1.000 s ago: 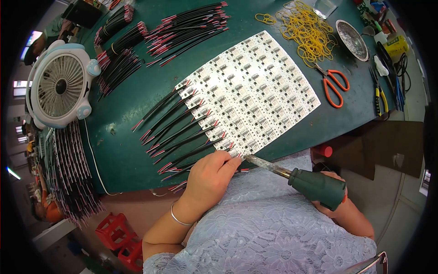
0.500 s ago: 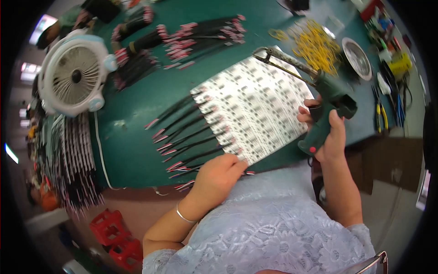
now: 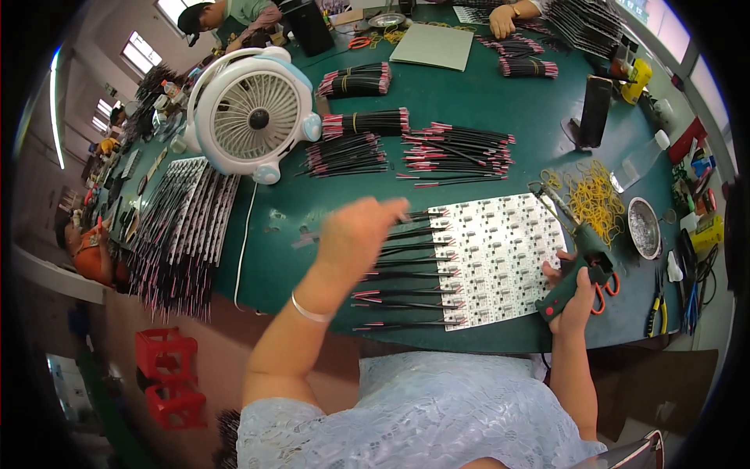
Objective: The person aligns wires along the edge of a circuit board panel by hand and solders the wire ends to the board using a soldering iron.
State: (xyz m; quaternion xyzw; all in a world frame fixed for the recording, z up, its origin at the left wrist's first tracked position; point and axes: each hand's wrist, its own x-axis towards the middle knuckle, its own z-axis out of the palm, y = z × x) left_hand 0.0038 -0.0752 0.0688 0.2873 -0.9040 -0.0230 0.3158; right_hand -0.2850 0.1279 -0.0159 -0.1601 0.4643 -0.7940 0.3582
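Note:
My right hand [image 3: 576, 301] is closed round the handle of a green pistol-shaped soldering iron [image 3: 574, 273], whose metal tip end reaches over the upper right of a white circuit board panel [image 3: 500, 266]. The panel lies flat on the green table. Short black cables [image 3: 406, 272] with red and white stripped ends stick out from its left edge. My left hand [image 3: 355, 234], blurred by motion, is over the upper cables, left of the panel. Its fingers point right, close to the topmost cable; whether they grip it is unclear.
A white fan [image 3: 258, 117] stands at the left, beside stacked wired panels [image 3: 187, 211]. Cable bundles [image 3: 457, 152] lie behind the panel. Yellow rubber bands [image 3: 592, 195], a metal bowl [image 3: 644, 227], orange-handled scissors [image 3: 607, 293] and pliers [image 3: 658, 305] are at right. Co-workers sit across the table.
My left hand has left the panel's near corner and moved up and left over the cables. The view has shifted, showing more of the table's far side. My right hand still holds the soldering iron.

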